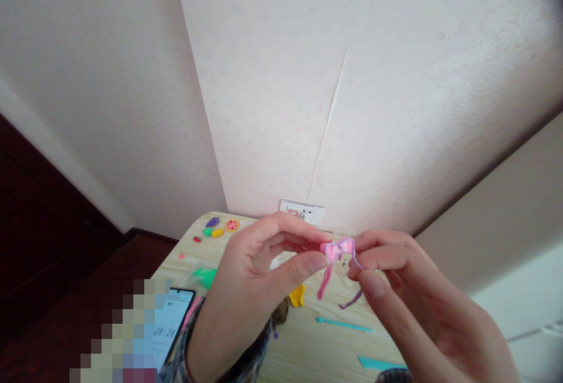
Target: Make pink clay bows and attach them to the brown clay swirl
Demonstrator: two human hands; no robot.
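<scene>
Over table (308, 351) | pink bow (338, 250), left end pinched by left grip (326, 250) | right grip (358, 273) pinching purple strand (352, 301)

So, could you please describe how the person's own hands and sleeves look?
Both the left hand and the right hand are bare, with no gloves or rings visible. The left sleeve is dark, with a mottled blue-grey pattern; only a dark edge of the right sleeve shows.

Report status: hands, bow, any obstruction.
Left hand pinching pink bow. Right hand pinching purple strand. Bow above table, pink tail hanging. Nothing visibly blocking the bow.
</scene>
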